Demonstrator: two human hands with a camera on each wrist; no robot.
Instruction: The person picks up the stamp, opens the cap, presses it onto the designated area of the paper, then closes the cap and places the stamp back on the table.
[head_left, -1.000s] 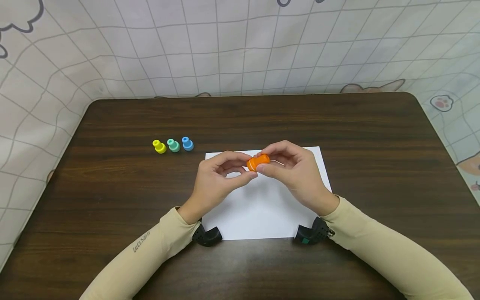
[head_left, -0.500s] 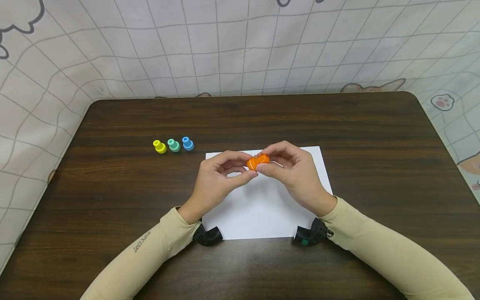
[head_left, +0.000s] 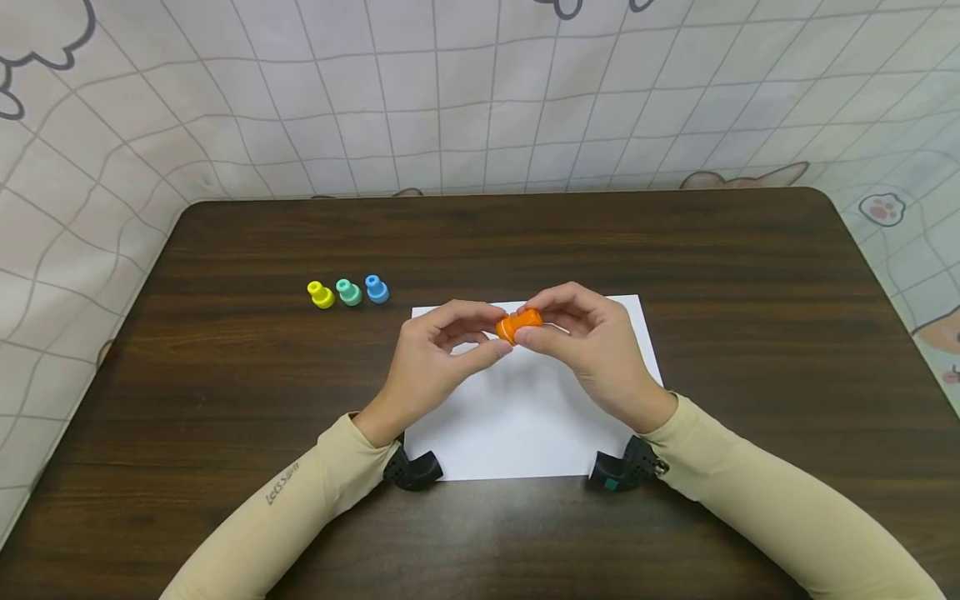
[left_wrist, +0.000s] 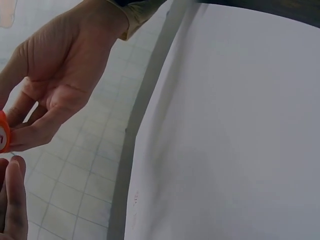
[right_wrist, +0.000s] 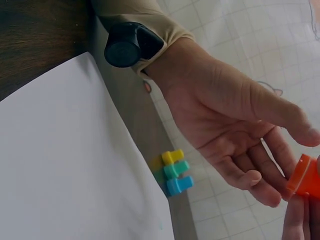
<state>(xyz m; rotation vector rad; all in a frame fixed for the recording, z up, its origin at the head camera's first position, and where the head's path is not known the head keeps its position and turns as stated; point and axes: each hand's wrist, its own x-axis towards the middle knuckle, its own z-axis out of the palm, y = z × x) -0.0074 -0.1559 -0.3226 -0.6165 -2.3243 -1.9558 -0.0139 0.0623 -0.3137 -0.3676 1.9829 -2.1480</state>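
While three small stampers wait on the table, both hands, left and right, pinch an orange stamper above white paper; opposing grips suit twisting it apart.

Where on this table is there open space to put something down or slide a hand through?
The dark table is bare along its far edge and on its right side. The white paper is free near its front edge. It is crowded mid-table, where both hands hold the orange piece, and at left by the yellow, green and blue pieces.
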